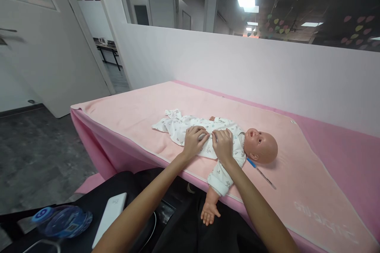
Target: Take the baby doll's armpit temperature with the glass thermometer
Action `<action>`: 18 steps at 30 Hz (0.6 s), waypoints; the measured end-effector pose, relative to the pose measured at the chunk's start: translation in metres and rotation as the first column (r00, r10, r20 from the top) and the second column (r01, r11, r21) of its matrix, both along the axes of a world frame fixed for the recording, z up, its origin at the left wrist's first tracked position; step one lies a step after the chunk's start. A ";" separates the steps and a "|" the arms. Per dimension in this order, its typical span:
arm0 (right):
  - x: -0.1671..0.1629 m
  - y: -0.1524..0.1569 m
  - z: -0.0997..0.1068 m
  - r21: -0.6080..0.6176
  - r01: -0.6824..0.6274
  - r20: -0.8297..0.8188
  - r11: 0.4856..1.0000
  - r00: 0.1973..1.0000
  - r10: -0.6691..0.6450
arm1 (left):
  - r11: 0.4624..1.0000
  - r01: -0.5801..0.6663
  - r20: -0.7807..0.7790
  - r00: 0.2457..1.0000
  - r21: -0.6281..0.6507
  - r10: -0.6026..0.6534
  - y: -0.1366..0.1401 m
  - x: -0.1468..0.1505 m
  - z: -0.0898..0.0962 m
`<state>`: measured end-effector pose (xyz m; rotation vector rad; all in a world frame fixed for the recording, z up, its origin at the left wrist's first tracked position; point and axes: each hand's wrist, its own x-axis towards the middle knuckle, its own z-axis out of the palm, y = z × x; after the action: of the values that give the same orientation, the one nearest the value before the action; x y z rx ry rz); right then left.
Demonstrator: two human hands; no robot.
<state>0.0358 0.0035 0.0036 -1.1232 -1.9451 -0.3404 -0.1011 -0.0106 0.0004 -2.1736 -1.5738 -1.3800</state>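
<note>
A baby doll [261,145] lies on its back on a pink towel [142,110], head to the right. It wears a white printed romper [181,125]. My left hand [193,140] and my right hand [222,144] rest side by side on the doll's chest, fingers pinching the romper's front where the two sides meet. One doll arm [211,205] hangs over the table's near edge. A thin blue-tipped thermometer [261,172] lies on the towel just below the doll's head.
The table [350,146] stands against a white half wall [267,67]. At lower left sit a blue water bottle [62,221] and a white power bank [109,215] on a dark surface. An open door [44,47] and grey floor lie to the left.
</note>
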 end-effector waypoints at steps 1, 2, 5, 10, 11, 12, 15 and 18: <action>0.000 0.000 0.000 0.000 0.007 0.002 1.000 1.000 -0.007 | 1.000 0.000 0.000 1.000 -0.010 0.000 0.000 0.000 0.000; 0.000 -0.001 0.000 -0.001 0.017 0.006 1.000 1.000 -0.017 | 1.000 0.001 0.000 1.000 -0.022 -0.001 0.000 0.000 0.000; 0.000 -0.002 -0.002 -0.004 0.046 0.027 0.999 0.999 -0.046 | 0.998 0.007 -0.004 1.000 -0.060 -0.008 -0.001 -0.001 0.000; 0.000 0.004 -0.001 -0.003 0.059 0.021 0.998 0.998 -0.059 | 0.995 0.011 -0.017 1.000 -0.101 -0.013 -0.003 0.000 0.002; 0.000 0.005 0.000 -0.003 0.058 0.004 0.998 0.998 -0.058 | 0.995 0.010 -0.010 1.000 -0.103 -0.011 -0.003 0.000 0.003; -0.001 0.004 0.002 -0.002 0.054 -0.018 0.999 0.998 -0.054 | 0.995 0.003 0.006 1.000 -0.100 -0.002 -0.003 0.000 0.005; -0.002 -0.014 0.005 0.019 0.027 -0.111 0.999 0.993 -0.025 | 0.997 -0.064 0.133 0.989 -0.038 0.069 -0.009 -0.003 0.009; 0.012 -0.049 0.003 0.084 -0.069 -0.177 0.994 0.981 0.083 | 0.966 -0.223 0.399 0.904 0.129 0.156 -0.031 -0.011 0.005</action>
<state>0.0480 -0.0453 0.0067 -0.9912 -1.7943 -0.2610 -0.1125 -0.0416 0.0052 -1.6691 -1.6577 -1.8830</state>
